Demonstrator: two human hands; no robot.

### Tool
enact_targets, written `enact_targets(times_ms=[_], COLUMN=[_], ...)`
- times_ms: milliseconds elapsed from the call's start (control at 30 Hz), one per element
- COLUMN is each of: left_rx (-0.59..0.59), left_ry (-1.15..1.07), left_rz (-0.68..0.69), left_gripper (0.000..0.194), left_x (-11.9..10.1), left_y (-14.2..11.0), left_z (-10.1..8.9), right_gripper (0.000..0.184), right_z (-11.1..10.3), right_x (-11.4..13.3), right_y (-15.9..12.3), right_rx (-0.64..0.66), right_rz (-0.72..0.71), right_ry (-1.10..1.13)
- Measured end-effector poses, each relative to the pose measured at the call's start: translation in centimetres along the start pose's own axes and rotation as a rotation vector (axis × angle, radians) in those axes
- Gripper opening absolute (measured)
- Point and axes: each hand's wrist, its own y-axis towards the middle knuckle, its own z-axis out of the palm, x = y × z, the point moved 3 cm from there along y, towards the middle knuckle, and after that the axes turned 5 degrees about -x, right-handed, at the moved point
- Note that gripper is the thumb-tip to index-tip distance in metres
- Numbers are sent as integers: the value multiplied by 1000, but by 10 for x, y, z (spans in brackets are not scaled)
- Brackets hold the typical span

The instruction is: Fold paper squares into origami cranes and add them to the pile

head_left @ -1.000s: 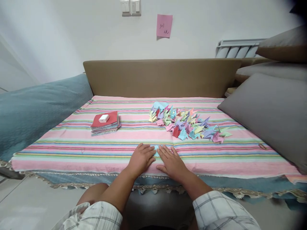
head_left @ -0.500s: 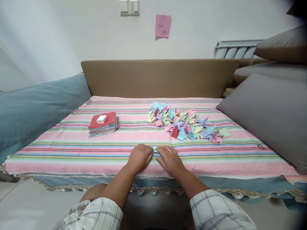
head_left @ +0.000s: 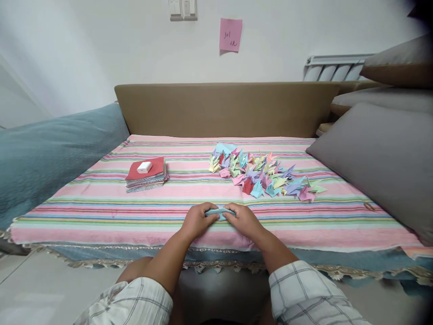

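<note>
Head view | left hand [head_left: 198, 220] and right hand [head_left: 244, 220] pinching opposite ends of light-blue folded paper [head_left: 221, 212], over near side of striped cloth [head_left: 145, 232] | step: apparently folding | next: likely needs matched edges

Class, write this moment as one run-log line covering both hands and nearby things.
left hand: gripping blue paper | right hand: gripping its other end | beyond: folded paper cranes | left side: paper stack, white block on top

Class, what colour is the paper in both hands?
The folded paper is light blue, best in head view.
</note>
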Motion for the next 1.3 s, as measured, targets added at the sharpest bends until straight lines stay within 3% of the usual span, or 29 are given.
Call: enact_targets(times_ms=[67, 133, 233, 333, 467, 633, 833, 1133, 1300], left_rx=[-41, -180, -337, -284, -149, -25, 8, -5, -153], left_ry=[-9, 55, 221, 371, 498, 558, 572, 537, 506], left_rz=[-48, -33, 157, 385, 513, 489, 472, 485, 455], left_gripper=[30, 39, 35, 31, 38, 59, 63, 60, 37], left_x=[2, 2, -7, -18, -21, -11, -6, -6, -10], left_y=[1, 0, -7, -18, -30, -34, -34, -34, -25], left_z=[-3, -11, -18, -12, 5, 20, 24, 23, 21], right_gripper=[17, 18, 19, 19, 18, 17, 19, 27, 28], right_z=[-1, -3, -4, -3, 1, 4, 3, -3, 1], right_x=[-2, -6, -13, -16, -13, -10, -7, -12, -15], right_y=[5, 9, 16, 22, 30, 36, 38, 33, 32], right_rx=[49, 61, 60, 114, 193, 210, 215, 233, 208], right_rz=[63, 151, 277, 303, 251, 182, 207, 308, 342], right_ry=[83, 128, 127, 117, 50, -139, -160, -55, 47])
